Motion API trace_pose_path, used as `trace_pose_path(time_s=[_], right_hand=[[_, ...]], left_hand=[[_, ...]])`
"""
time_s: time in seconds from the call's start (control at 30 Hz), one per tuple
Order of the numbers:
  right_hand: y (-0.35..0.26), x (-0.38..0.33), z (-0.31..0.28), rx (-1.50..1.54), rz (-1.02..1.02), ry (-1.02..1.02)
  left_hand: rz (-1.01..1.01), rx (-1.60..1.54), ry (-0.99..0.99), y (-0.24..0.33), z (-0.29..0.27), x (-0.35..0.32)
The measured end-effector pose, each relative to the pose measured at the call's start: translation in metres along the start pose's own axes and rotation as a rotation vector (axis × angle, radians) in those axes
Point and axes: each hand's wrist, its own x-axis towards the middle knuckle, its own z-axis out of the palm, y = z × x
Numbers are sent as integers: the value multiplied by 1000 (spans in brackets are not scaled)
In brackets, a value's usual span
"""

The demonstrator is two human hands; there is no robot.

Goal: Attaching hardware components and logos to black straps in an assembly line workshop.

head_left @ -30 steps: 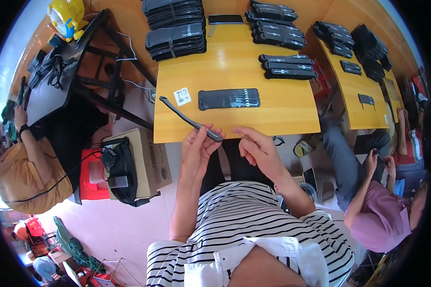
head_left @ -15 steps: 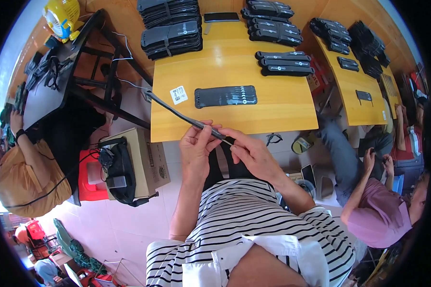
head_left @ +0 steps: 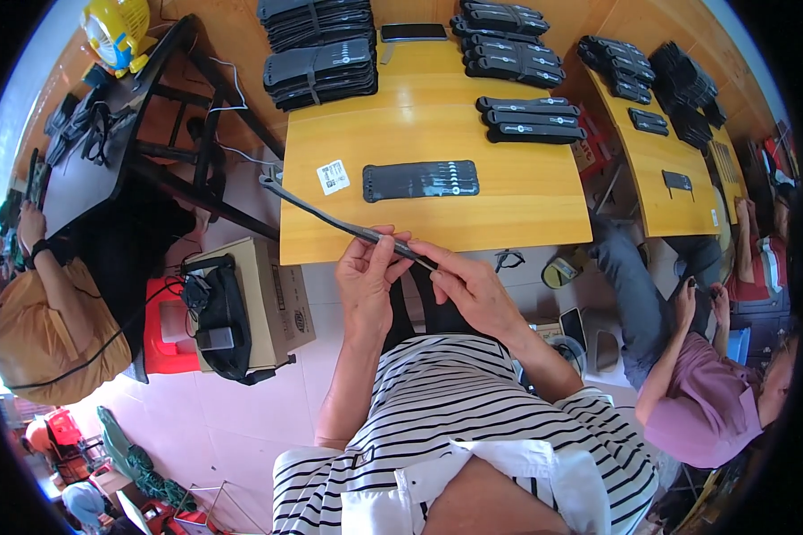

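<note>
Both hands pinch the long dark strap (head_left: 330,214): left hand (head_left: 366,276) mid-length, right hand (head_left: 468,285) at its four-o'clock end; it looks light, springy, best gripped near the ends.

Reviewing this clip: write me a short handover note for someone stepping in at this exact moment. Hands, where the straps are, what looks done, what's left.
Left hand: grip closed on the long black strap, near its middle, thumb on top.
Right hand: pinching the same strap at its near end.
The strap is held up off the wooden table; its far end points out past the table's left corner.
On the table: one flat black strap piece beside a small white label, a short stack of straps to the right, taller bundled stacks at the back.
Done: many pieces already stacked.
Left: the strap in hand is not yet set down.
</note>
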Motion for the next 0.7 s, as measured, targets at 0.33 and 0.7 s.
trace_pose_path(time_s=[0.33,0.7], right_hand=[[7,1,1,132,-19,62],[6,0,-1,73,-16,17]], left_hand=[[71,23,44,-3,5,-1],[6,-23,22,-7,1,2]])
